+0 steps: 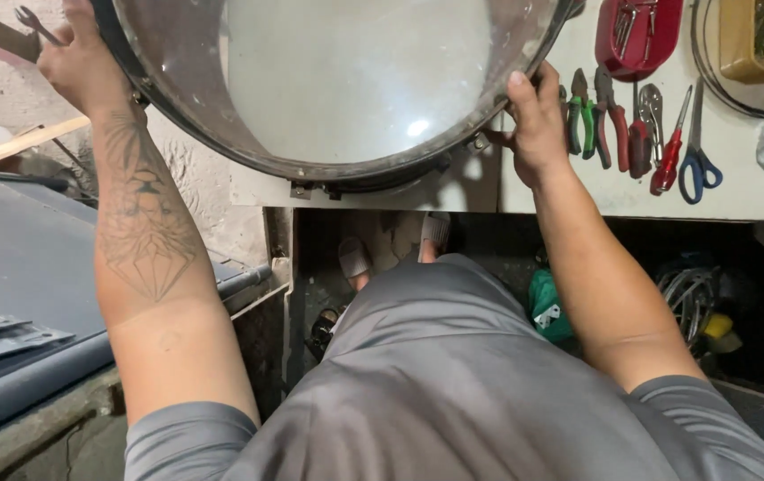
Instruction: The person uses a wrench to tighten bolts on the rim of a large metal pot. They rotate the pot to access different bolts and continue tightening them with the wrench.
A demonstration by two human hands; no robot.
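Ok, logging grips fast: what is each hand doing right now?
Left hand: closed on the drum rim, left side.
Right hand: closed on the drum rim, right side.

Bright overhead glare on the drumhead [355, 80]; dim, shadowed floor below, edges warped.

The drum [346, 80] runs off the top edge, hiding the left hand's fingers [79, 27].

Left hand [79, 58] and right hand [535, 125] grip opposite rim sides of round drum [346, 80] with translucent head, above white counter [738, 191]. Right of drum: pliers [588, 116], red-handled cutters [670, 151], blue scissors [696, 160].
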